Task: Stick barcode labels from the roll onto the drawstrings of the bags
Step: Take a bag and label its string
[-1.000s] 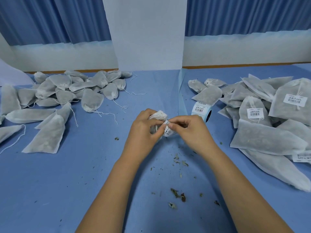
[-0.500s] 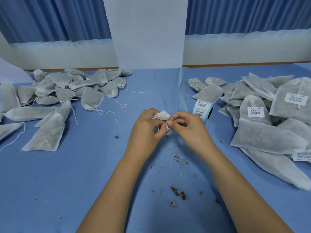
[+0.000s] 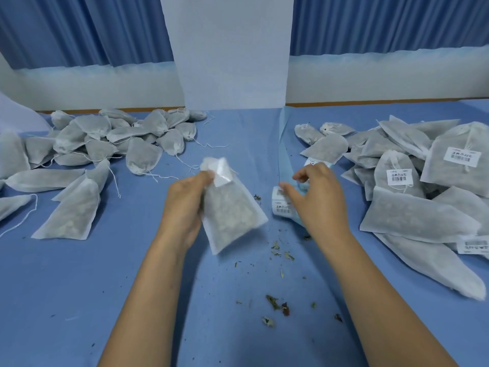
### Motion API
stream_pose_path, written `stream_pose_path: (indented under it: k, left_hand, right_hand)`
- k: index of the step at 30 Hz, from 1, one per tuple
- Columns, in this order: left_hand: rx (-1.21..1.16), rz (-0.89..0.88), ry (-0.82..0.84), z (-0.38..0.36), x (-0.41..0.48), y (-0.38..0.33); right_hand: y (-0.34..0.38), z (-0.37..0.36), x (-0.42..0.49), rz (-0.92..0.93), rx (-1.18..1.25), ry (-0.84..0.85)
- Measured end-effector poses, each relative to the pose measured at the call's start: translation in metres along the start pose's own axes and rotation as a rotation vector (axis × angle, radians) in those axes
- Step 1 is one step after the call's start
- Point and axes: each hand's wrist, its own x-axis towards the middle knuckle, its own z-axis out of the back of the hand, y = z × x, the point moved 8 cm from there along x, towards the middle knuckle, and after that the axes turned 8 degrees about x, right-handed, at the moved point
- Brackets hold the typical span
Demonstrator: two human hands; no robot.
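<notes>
My left hand (image 3: 185, 205) grips a white mesh bag (image 3: 230, 215) by its gathered neck and holds it tilted above the blue table. A white label (image 3: 222, 173) sticks out at the bag's top by the drawstring. My right hand (image 3: 317, 197) hovers to the right, with thumb and forefinger apart over the loose strip of barcode labels (image 3: 283, 207). That strip runs off the label roll (image 3: 313, 163), which is mostly hidden behind my right hand.
A heap of unlabelled bags (image 3: 92, 139) with loose strings lies at the left. A pile of bags bearing barcode labels (image 3: 423, 181) fills the right. Herb crumbs (image 3: 277, 305) are scattered on the blue table cover (image 3: 79, 287). A white pillar (image 3: 232, 62) stands behind.
Both hands were pinched together at the bag's neck. Now my right hand has let go and moved right to the label strip, and my left hand has lifted the bag into view.
</notes>
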Motion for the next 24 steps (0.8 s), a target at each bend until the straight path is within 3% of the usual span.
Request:
stream_pose_path:
  k: [2, 3, 6, 8, 15, 20, 24]
  left_hand:
    - [0.170, -0.093, 0.121, -0.019, -0.008, -0.002]
    - [0.223, -0.141, 0.173, -0.027, -0.012, -0.003]
    - [0.307, -0.190, 0.305, -0.043, -0.019, -0.002]
    - [0.315, -0.184, 0.340, -0.047, -0.022, -0.002]
    - [0.299, -0.149, 0.335, -0.040, -0.019, -0.004]
    - [0.258, -0.176, 0.425, -0.047, -0.020, -0.001]
    - [0.223, -0.193, 0.444, -0.050, -0.020, 0.001]
  right_hand:
    - [0.022, 0.008, 0.000, 0.172, 0.200, -0.009]
    - [0.029, 0.006, -0.001, 0.198, 0.335, 0.065]
    - [0.034, -0.013, -0.007, 0.126, 0.502, 0.311]
    - [0.029, -0.022, -0.009, 0.064, 0.500, 0.364]
    - [0.018, -0.005, 0.001, -0.032, 0.730, 0.362]
    - [0.025, 0.014, 0.005, 0.051, 0.959, 0.327]
    - [0.038, 0.001, -0.004, 0.066, 0.990, 0.367]
